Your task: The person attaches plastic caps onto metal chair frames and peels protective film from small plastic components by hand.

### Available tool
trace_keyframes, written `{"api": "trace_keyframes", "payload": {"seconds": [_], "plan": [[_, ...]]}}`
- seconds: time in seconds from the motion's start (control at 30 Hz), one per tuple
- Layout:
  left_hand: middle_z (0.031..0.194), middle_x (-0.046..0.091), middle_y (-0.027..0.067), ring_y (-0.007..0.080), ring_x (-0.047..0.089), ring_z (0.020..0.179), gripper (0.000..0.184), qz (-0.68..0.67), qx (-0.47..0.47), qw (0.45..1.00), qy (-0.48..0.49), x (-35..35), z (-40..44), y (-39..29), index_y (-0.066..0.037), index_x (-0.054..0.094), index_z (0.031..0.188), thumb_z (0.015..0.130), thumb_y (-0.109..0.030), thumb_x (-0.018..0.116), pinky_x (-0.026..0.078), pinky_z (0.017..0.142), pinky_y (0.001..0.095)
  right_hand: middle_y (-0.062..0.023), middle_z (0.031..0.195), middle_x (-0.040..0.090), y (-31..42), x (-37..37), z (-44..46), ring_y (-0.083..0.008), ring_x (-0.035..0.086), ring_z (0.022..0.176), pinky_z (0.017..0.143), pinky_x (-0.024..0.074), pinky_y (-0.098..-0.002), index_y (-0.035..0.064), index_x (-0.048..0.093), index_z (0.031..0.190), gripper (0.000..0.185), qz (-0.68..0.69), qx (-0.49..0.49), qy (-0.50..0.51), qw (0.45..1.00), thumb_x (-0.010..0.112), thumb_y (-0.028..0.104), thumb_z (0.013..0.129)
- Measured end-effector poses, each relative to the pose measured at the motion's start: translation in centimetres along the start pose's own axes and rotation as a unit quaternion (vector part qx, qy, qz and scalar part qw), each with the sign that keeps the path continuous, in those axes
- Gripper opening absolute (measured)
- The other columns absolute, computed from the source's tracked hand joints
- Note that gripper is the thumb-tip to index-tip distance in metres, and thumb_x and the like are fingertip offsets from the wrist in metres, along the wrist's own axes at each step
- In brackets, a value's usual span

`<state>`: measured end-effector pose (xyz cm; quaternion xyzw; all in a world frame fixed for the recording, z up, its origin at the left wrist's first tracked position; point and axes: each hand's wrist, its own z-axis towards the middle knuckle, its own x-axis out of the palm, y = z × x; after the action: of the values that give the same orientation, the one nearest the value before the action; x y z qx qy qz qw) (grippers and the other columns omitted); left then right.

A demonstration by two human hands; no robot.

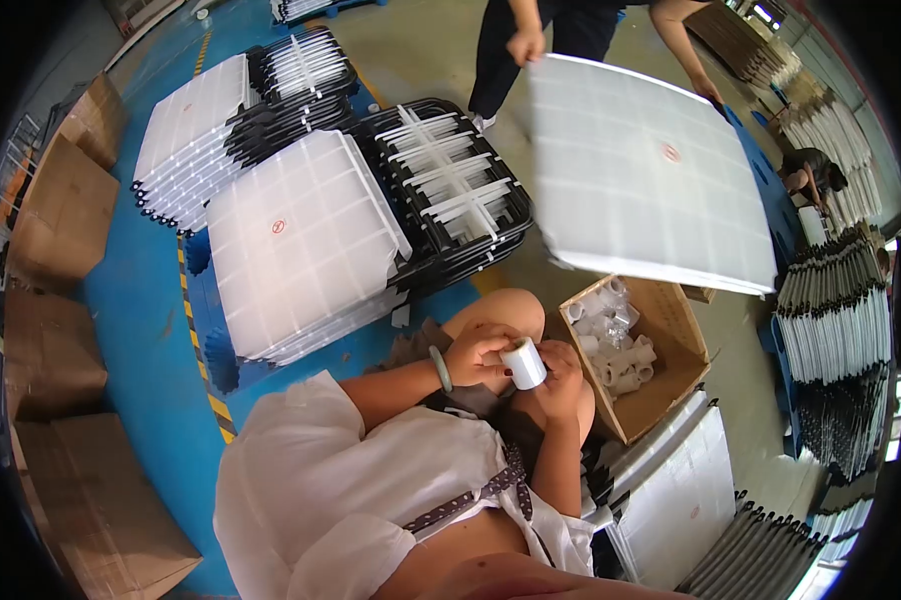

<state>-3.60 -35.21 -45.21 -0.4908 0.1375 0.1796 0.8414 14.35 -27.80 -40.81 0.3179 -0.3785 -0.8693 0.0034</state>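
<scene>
A small white roll, with a hollow core showing at its top end, is held up over my lap. It looks like a roll of labels or tape; I cannot tell which. My left hand grips its left side, a pale bangle around that wrist. On the other side, my right hand has its fingers closed against the roll. Right of my knees stands an open cardboard box holding several similar white rolls and clear plastic wrapping.
Another person holds a large white panel above the box. White panels and black frames are stacked ahead. Brown cartons line the left. More panels stand at the lower right, stacked frames farther right.
</scene>
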Motion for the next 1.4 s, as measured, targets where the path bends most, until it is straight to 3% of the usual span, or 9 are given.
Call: {"api": "trace_keyframes", "payload": {"seconds": [0.17,0.73,1.0,1.13,1.17,1.2,1.23,1.3,1.4], "plan": [[0.1,0.055,0.0136,0.0274,0.055,0.088,0.034,-0.161,0.007,0.983,-0.085,-0.3,0.8,-0.6,0.005,0.056,0.096,0.078,-0.022,0.065,0.044,0.074,0.0322,-0.01,0.081,0.063,-0.2,0.1,-0.5,-0.0298,0.059,0.081,0.074,0.0466,-0.0378,0.0025,0.06,0.076,0.019,-0.006,0.003,0.008,1.0,0.067,0.008,0.06],[0.103,0.061,0.0021,0.0211,0.056,0.098,0.034,-0.075,0.048,0.996,0.003,-1.1,0.5,-0.3,-0.009,0.066,0.089,0.064,-0.03,0.075,0.034,0.086,0.0353,-0.0147,0.084,0.062,0.5,-1.1,-0.3,-0.0349,0.058,0.084,0.078,0.0442,-0.0403,-0.001,0.058,0.082,0.022,0.129,-0.044,0.007,0.991,0.059,0.019,0.073],[0.113,0.056,0.0125,0.0257,0.053,0.106,0.028,-0.32,-0.111,0.941,-0.018,0.4,-1.5,1.6,0.0,0.062,0.097,0.071,-0.004,0.07,0.039,0.092,0.0342,-0.0131,0.09,0.061,0.8,-3.3,-1.8,-0.0334,0.055,0.094,0.087,0.041,-0.0409,0.0021,0.057,0.087,0.028,-0.12,0.015,-0.247,0.962,0.05,-0.008,0.062],[0.114,0.057,0.0147,0.0238,0.055,0.103,0.024,-0.28,-0.06,0.958,-0.008,0.1,-0.2,0.1,0.003,0.061,0.097,0.075,-0.004,0.067,0.042,0.089,0.0334,-0.0113,0.091,0.061,1.0,-2.8,-2.4,-0.0334,0.053,0.097,0.088,0.0403,-0.0407,0.0031,0.057,0.086,0.026,-0.134,0.032,-0.197,0.971,0.052,-0.005,0.063],[0.111,0.059,0.0117,0.0198,0.056,0.1,0.024,-0.442,-0.167,0.881,-0.015,0.7,-1.5,-0.1,0.002,0.059,0.1,0.078,-0.005,0.066,0.044,0.087,0.0308,-0.012,0.093,0.061,1.1,-2.5,-2.3,-0.0334,0.052,0.099,0.09,0.0394,-0.0409,0.0035,0.058,0.087,0.022,-0.128,0.024,-0.157,0.979,0.054,0.0,0.065],[0.106,0.059,0.0075,0.016,0.057,0.097,0.027,-0.347,-0.122,0.93,0.023,1.0,-2.8,2.2,0.0,0.056,0.105,0.08,-0.006,0.064,0.045,0.086,0.0289,-0.0133,0.097,0.06,1.6,-2.1,-2.1,-0.0335,0.052,0.1,0.091,0.0385,-0.0419,0.0035,0.058,0.089,0.021,-0.12,0.014,-0.115,0.986,0.055,0.005,0.068],[0.1,0.06,0.0043,0.0141,0.057,0.096,0.03,-0.469,-0.151,0.87,-0.011,2.0,-3.5,2.5,-0.002,0.054,0.109,0.08,-0.005,0.064,0.046,0.086,0.0288,-0.0147,0.101,0.059,1.7,-1.7,-2.2,-0.0342,0.051,0.101,0.092,0.0378,-0.0428,0.003,0.059,0.093,0.022,-0.111,0.016,-0.065,0.992,0.056,0.007,0.071],[0.117,0.052,0.0031,0.013,0.049,0.109,0.044,-0.49,-0.153,0.858,-0.008,1.9,-2.9,1.6,-0.003,0.045,0.123,0.081,0.0,0.06,0.042,0.091,0.0302,-0.0163,0.104,0.058,2.3,-1.3,-2.5,-0.0359,0.049,0.104,0.093,0.0365,-0.0442,0.0024,0.059,0.099,0.025,-0.086,-0.004,0.027,0.996,0.054,0.017,0.079],[0.113,0.053,0.0122,0.0266,0.051,0.108,0.039,-0.262,-0.013,0.963,-0.068,0.4,-1.4,1.2,-0.001,0.052,0.111,0.078,-0.014,0.067,0.04,0.092,0.0387,-0.0189,0.109,0.056,1.3,-0.5,-2.9,-0.0345,0.054,0.1,0.089,0.0413,-0.0392,-0.002,0.052,0.113,0.051,0.004,0.043,0.098,0.994,0.058,0.037,0.081]]}}
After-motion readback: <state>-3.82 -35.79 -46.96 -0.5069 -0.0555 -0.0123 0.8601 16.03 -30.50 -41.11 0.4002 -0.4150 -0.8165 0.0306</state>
